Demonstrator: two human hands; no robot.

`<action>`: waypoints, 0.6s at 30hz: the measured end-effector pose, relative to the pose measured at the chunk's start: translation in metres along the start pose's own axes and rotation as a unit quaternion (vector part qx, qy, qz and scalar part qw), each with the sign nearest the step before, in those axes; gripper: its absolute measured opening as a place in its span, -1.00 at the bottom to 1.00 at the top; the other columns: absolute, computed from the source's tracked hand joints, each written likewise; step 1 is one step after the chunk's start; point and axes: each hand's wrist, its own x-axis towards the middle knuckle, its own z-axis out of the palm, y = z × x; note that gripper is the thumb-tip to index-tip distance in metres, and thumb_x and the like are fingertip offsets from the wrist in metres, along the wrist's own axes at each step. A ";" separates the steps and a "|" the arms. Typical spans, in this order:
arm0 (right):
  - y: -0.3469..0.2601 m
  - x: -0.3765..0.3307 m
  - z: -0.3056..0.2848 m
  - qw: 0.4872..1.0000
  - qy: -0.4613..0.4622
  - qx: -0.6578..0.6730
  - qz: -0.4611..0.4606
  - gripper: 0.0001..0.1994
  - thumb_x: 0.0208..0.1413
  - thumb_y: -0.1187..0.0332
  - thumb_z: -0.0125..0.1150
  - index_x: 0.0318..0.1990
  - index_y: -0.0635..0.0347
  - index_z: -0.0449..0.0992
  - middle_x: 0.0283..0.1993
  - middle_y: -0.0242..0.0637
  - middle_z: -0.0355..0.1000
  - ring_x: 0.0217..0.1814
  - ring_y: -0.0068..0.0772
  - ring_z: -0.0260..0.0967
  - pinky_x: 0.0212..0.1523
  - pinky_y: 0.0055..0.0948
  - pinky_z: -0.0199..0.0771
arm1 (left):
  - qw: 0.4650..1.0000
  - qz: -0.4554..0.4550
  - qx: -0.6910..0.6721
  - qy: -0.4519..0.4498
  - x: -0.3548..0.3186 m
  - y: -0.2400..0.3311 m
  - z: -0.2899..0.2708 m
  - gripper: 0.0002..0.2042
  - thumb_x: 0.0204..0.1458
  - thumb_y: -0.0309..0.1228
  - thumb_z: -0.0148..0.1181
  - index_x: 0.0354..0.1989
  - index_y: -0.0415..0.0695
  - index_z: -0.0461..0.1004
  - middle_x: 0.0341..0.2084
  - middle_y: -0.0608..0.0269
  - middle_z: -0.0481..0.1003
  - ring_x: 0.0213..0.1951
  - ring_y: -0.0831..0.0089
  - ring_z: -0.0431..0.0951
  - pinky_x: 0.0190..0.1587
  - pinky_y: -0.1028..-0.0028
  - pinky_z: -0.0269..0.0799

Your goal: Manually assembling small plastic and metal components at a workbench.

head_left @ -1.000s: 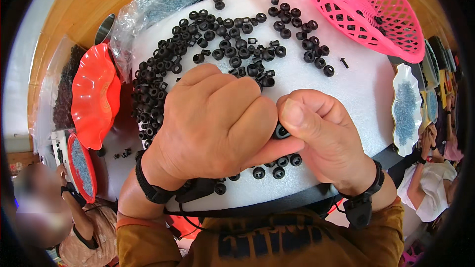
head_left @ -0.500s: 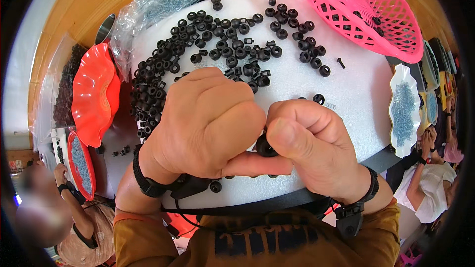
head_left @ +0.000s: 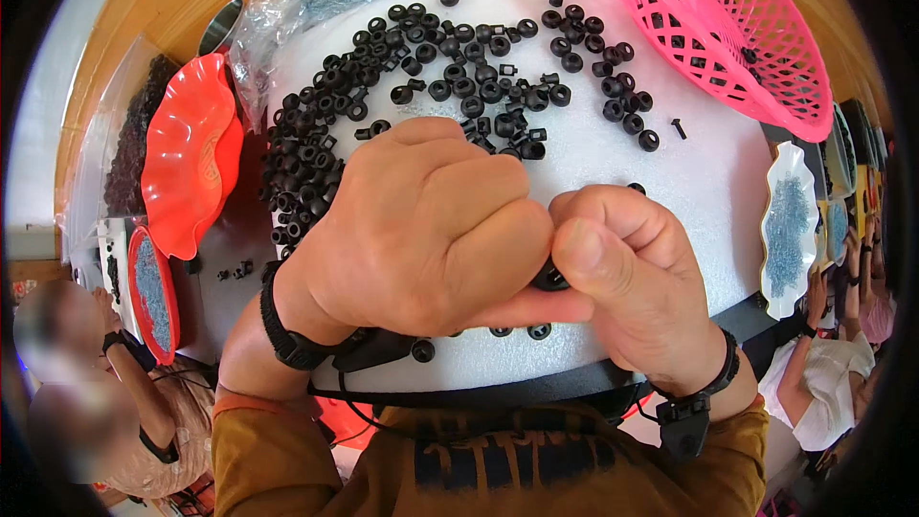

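Both hands meet over the near part of the white table mat. A small round black plastic part (head_left: pixel 549 278) sits between them, mostly covered by fingers. My left hand (head_left: pixel 431 239) is closed in a fist, knuckles up, with one finger reaching under the part. Thumb and curled fingers of my right hand (head_left: pixel 622 268) pinch the part from the other side. Beyond my hands lie many loose black plastic parts (head_left: pixel 306 115), round and hollow, some with small square ends. A few more rest near the mat's front edge, by my left wrist.
A pink lattice basket (head_left: pixel 713 29) with a few black parts stands far right. Near it lie a black screw-like piece (head_left: pixel 679 128) and a white wavy tray (head_left: pixel 787 230) of small clear-blue pieces. Red dishes (head_left: pixel 187 158) and plastic bags line the left. Other people sit at both sides.
The table scene has shifted in view. My left fist has turned over the black part and now covers more of it. Both hands keep their grip.
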 end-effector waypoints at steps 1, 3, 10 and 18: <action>0.000 0.000 0.001 1.000 0.008 -0.002 -0.008 -0.72 0.14 0.22 0.06 -0.54 0.17 0.30 -0.53 -0.52 0.17 -0.47 -0.71 0.01 -0.43 -0.64 0.04 | 1.000 0.002 0.003 0.008 0.000 0.000 0.001 -0.54 -0.34 -0.02 0.33 -0.61 -0.19 0.33 -0.57 0.20 0.30 -0.58 0.28 0.30 -0.56 0.38 0.28; 0.001 0.001 0.001 1.000 0.005 0.002 -0.005 -0.71 0.14 0.21 0.06 -0.54 0.17 0.30 -0.53 -0.52 0.17 -0.47 -0.71 0.01 -0.43 -0.64 0.04 | 1.000 0.013 0.013 0.015 -0.002 0.002 0.002 -0.54 -0.33 -0.03 0.33 -0.63 -0.18 0.31 -0.58 0.20 0.29 -0.59 0.28 0.30 -0.57 0.39 0.27; 0.005 0.002 0.000 0.999 0.021 0.001 -0.043 -0.74 0.18 0.30 0.04 -0.53 0.20 0.38 -0.57 -0.61 0.21 -0.50 -0.84 0.03 -0.53 -0.75 0.05 | 0.999 0.015 0.011 0.031 0.002 0.002 0.002 -0.54 -0.31 -0.05 0.34 -0.67 -0.15 0.24 -0.67 0.23 0.23 -0.68 0.31 0.27 -0.67 0.44 0.16; 0.000 0.001 0.002 0.998 0.049 0.027 -0.029 -0.75 0.19 0.27 0.02 -0.48 0.21 0.43 -0.53 -0.61 0.22 -0.47 -0.84 0.04 -0.50 -0.76 0.04 | 0.996 -0.039 -0.071 0.032 0.009 -0.004 0.000 -0.52 -0.39 0.01 0.37 -0.62 -0.14 0.31 -0.72 0.28 0.26 -0.71 0.32 0.24 -0.64 0.42 0.10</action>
